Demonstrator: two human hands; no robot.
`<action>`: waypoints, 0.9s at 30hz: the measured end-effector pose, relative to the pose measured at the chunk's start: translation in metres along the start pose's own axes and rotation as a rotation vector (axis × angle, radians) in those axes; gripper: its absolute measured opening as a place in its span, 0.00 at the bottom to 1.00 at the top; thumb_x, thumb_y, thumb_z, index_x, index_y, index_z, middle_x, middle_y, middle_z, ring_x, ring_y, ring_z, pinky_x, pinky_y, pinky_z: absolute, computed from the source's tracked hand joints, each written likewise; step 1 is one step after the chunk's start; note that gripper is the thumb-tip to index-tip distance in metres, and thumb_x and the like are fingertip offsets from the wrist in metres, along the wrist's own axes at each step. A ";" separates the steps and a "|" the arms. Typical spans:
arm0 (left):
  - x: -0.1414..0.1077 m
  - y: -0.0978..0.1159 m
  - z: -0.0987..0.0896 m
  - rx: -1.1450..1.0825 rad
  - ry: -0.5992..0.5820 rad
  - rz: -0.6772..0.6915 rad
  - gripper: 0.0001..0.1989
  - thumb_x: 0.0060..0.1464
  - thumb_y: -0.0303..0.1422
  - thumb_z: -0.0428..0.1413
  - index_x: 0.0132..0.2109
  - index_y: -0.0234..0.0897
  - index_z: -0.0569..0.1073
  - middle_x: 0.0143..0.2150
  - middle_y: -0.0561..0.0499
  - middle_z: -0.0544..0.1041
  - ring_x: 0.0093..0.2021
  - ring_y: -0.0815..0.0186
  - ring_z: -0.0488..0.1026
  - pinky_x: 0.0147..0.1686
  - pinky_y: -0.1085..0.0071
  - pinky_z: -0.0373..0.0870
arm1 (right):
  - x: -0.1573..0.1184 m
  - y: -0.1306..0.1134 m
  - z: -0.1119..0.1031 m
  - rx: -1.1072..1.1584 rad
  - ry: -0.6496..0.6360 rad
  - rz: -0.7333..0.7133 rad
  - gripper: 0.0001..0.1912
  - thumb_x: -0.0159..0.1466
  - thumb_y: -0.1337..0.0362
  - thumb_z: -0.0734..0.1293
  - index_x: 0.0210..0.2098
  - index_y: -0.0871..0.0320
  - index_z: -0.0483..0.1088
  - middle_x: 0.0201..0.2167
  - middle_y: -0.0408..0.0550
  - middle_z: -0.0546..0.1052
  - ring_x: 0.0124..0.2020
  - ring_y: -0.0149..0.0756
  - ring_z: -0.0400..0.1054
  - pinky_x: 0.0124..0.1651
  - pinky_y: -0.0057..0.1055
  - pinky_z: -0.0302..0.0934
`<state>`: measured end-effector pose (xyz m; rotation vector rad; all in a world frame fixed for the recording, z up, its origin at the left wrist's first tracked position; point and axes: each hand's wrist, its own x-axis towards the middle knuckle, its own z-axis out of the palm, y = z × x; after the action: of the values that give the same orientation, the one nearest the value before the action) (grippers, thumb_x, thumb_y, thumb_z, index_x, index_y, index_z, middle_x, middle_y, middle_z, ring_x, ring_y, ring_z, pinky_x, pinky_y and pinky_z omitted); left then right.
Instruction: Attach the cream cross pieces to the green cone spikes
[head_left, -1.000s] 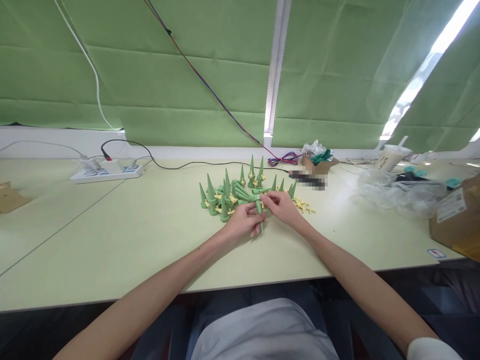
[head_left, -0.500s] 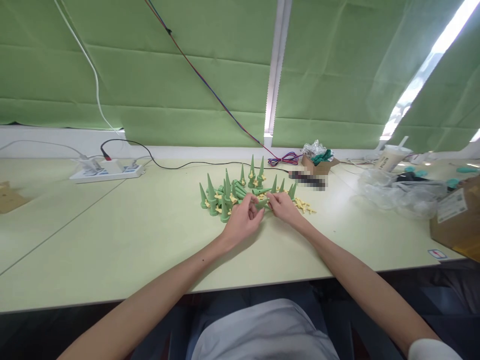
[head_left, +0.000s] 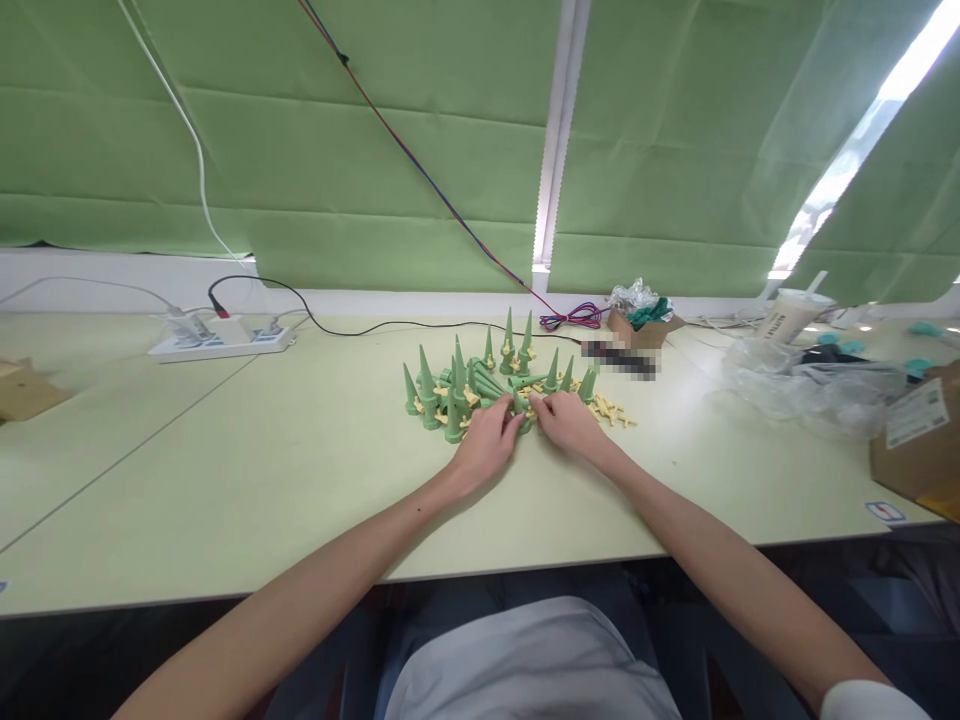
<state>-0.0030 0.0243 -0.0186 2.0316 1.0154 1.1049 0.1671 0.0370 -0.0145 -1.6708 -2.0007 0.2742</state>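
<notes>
A small green cone (head_left: 518,403) stands upright on the table between my hands. The fingers of my left hand (head_left: 486,445) are closed round its lower part. My right hand (head_left: 568,423) is pinched just right of the cone, its fingertips by a small yellow piece too tiny to make out clearly. To the left is a cluster of upright green cones (head_left: 452,405) with yellow pieces stuck on their sides. More green cones lie flat behind my left hand. Loose yellow pieces (head_left: 613,410) are scattered right of my right hand.
A white power strip (head_left: 225,342) with plugs sits at the back left; its black cable runs along the back. Coiled red-blue wire (head_left: 571,317) and a small open cardboard box (head_left: 646,328) stand behind the cones. At right are a cup (head_left: 791,312), plastic bags (head_left: 784,385) and a carton (head_left: 919,440).
The green cone between my hands has gone from lying tilted to standing upright. My left fingers have closed round it, and my right hand has come slightly lower.
</notes>
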 end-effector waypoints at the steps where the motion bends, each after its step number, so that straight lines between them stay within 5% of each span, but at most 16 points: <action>1: 0.000 0.000 0.000 0.011 0.000 -0.001 0.08 0.60 0.35 0.53 0.33 0.39 0.67 0.21 0.53 0.69 0.23 0.65 0.62 0.31 0.70 0.55 | 0.000 -0.001 0.000 -0.025 0.004 0.006 0.30 0.71 0.55 0.53 0.14 0.56 0.60 0.17 0.49 0.70 0.22 0.35 0.63 0.31 0.32 0.49; 13: 0.005 -0.005 0.002 0.227 -0.002 -0.018 0.06 0.60 0.33 0.50 0.34 0.38 0.66 0.25 0.53 0.71 0.25 0.65 0.66 0.29 0.70 0.57 | -0.006 -0.011 -0.014 -0.227 -0.023 -0.009 0.22 0.71 0.60 0.54 0.25 0.59 0.70 0.25 0.50 0.75 0.29 0.36 0.67 0.31 0.30 0.48; 21: 0.004 0.000 -0.002 0.340 -0.020 -0.059 0.09 0.60 0.34 0.49 0.31 0.38 0.62 0.26 0.52 0.70 0.27 0.66 0.66 0.27 0.70 0.58 | -0.013 -0.014 -0.061 -0.442 -0.214 0.011 0.14 0.69 0.64 0.56 0.34 0.59 0.71 0.34 0.53 0.76 0.37 0.39 0.70 0.30 0.28 0.49; 27: 0.004 -0.001 -0.001 0.339 -0.030 -0.069 0.08 0.61 0.35 0.49 0.36 0.37 0.66 0.28 0.51 0.71 0.28 0.65 0.67 0.28 0.69 0.59 | -0.029 0.007 -0.079 -0.544 -0.292 0.137 0.11 0.67 0.67 0.58 0.42 0.58 0.70 0.40 0.55 0.74 0.38 0.43 0.71 0.33 0.29 0.54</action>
<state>-0.0031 0.0283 -0.0176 2.2470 1.3202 0.9116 0.2164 -0.0023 0.0422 -2.2128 -2.3220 0.0152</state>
